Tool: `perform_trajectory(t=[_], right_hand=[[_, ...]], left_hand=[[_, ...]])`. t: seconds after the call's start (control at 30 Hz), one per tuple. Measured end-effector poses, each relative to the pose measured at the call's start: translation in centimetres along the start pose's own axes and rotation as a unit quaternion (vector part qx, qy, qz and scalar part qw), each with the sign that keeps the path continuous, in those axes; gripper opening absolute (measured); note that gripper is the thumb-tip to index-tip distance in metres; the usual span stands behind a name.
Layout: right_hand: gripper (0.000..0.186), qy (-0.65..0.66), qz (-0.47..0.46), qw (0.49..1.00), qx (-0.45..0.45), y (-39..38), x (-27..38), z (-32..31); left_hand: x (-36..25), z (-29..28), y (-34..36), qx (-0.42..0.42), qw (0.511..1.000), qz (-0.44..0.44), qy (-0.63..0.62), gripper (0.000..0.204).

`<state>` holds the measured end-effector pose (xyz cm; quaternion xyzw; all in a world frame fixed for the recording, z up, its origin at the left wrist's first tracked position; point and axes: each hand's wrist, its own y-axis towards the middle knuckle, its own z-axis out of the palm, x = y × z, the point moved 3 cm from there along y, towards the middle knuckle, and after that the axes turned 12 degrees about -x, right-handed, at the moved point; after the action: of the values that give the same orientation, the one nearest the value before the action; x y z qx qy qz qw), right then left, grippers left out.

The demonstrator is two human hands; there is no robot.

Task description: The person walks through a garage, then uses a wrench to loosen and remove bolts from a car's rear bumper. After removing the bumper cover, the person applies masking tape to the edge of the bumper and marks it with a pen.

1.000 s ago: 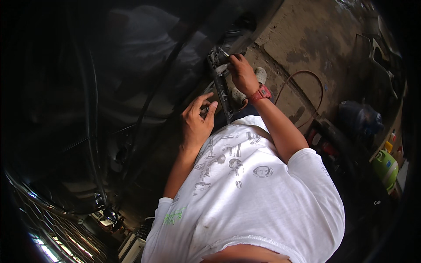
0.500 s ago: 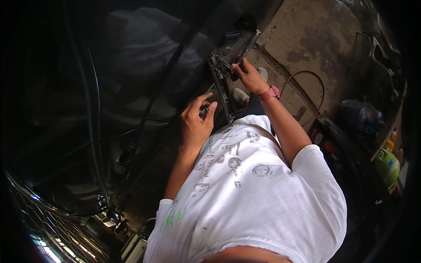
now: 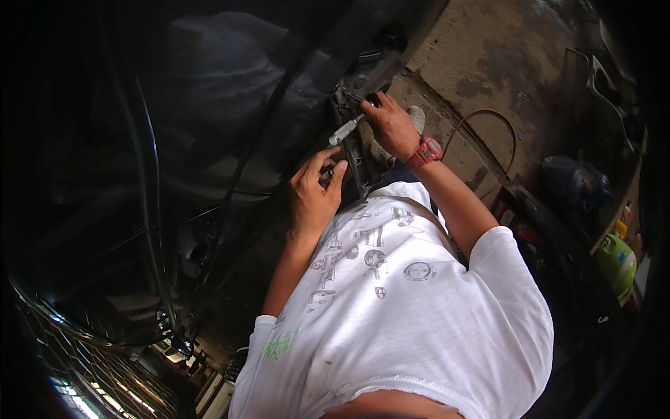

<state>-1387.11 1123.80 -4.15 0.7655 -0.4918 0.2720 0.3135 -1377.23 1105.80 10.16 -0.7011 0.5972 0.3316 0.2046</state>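
My right hand, with a red watch on its wrist, is closed on a wrench with a silver handle. The handle points down and left from my fingers, and the tool's other end is hidden by the hand. Just beyond lies a dark metal assembly at the edge of a glossy black vehicle panel. My left hand is raised beside the panel, below the handle's end. Its thumb and fingers are curled round a small dark piece that I cannot make out.
A narrow dark strip runs down toward my waist. On the concrete floor at right lies a thin curved hose. Farther right are a dark plastic bag and a green rounded container.
The wrench has swung from pointing up and right to pointing down and left. My right hand has turned with it and shifted slightly, while the left hand stays nearly still.
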Motion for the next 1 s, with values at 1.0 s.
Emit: perform_trajectory(t=[1.0], right_hand=[[0.042, 0.333, 0.303, 0.892, 0.035, 3.2, -0.1, -2.1]], left_hand=[[0.0, 0.4, 0.1, -0.006, 0.999, 0.023, -0.038, 0.027]])
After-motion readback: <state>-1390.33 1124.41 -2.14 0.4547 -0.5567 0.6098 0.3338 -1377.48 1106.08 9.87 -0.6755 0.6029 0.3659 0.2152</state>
